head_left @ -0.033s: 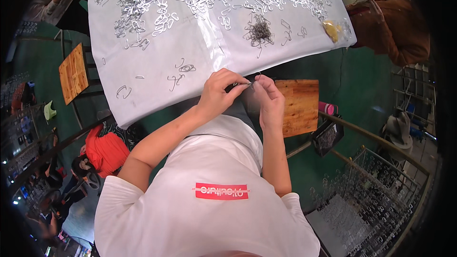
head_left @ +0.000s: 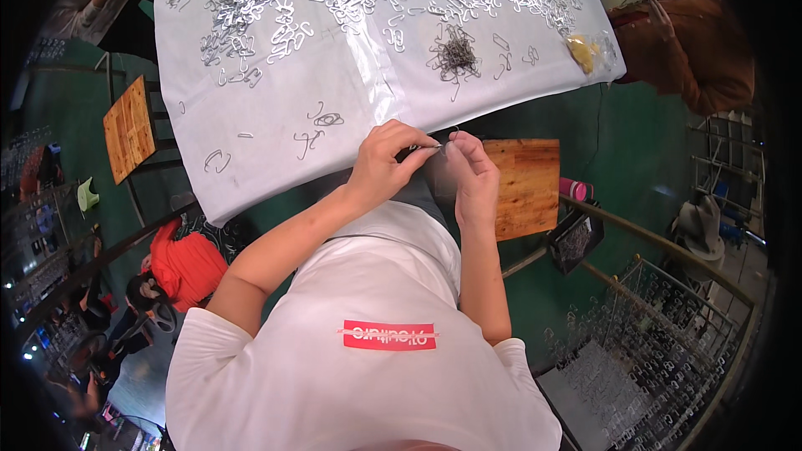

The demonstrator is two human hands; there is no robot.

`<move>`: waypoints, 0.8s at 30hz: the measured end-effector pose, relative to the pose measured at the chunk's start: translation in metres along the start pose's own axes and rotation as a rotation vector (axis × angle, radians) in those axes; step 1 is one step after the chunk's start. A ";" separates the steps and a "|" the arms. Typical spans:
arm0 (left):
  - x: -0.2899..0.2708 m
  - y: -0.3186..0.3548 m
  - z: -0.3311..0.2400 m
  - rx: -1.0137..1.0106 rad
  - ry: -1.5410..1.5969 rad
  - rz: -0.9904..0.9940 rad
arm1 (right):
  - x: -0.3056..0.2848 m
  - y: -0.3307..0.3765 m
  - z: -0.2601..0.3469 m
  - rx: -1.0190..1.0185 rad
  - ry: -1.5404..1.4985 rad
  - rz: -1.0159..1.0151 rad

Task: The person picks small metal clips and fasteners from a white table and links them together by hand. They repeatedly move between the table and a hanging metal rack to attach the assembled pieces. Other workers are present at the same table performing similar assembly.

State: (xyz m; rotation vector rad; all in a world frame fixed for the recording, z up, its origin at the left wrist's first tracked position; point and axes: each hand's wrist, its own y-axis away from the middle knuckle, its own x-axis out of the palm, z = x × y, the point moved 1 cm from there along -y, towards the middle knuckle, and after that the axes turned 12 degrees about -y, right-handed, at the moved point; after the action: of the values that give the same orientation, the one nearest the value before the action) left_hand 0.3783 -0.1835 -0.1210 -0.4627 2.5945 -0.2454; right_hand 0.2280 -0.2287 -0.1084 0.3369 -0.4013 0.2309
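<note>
My left hand (head_left: 388,159) and my right hand (head_left: 474,179) meet just off the near edge of the white-covered table (head_left: 276,108). A small bent metal wire piece (head_left: 438,147) is pinched between the thumb and forefinger of my left hand. At its other side, the closed fingertips of my right hand grip it too, and a thin curved wire end (head_left: 455,128) sticks up above them. The fingers cover most of the piece, so its full shape is hidden. Nearest on the table lie a few loose wire hooks (head_left: 307,144).
Shiny wire hooks (head_left: 342,0) spread over the far table, with a dark heap of small metal parts (head_left: 458,54) nearer. A yellow item in clear plastic (head_left: 582,52) lies at the right corner. Wooden stools (head_left: 526,188) flank the table. Co-workers (head_left: 693,42) sit around; a rack of hooks (head_left: 643,351) stands lower right.
My hands and the wire piece look the same. At the far right, the co-worker's upper hand has shifted slightly to the left.
</note>
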 end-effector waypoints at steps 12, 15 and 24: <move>0.008 -0.035 0.061 0.101 -0.156 -0.099 | 0.000 0.005 -0.011 -0.267 0.033 0.009; 0.008 -0.083 0.122 0.092 -0.415 -0.107 | -0.005 0.006 -0.009 -0.268 0.077 0.042; 0.029 -0.132 0.173 0.058 -0.709 0.005 | -0.016 -0.001 -0.006 -0.273 0.148 0.093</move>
State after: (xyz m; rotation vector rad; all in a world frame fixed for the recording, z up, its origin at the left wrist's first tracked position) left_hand 0.4773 -0.3315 -0.2494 -0.4252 1.8910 -0.1222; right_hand 0.2161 -0.2302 -0.1205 0.0327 -0.2982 0.2862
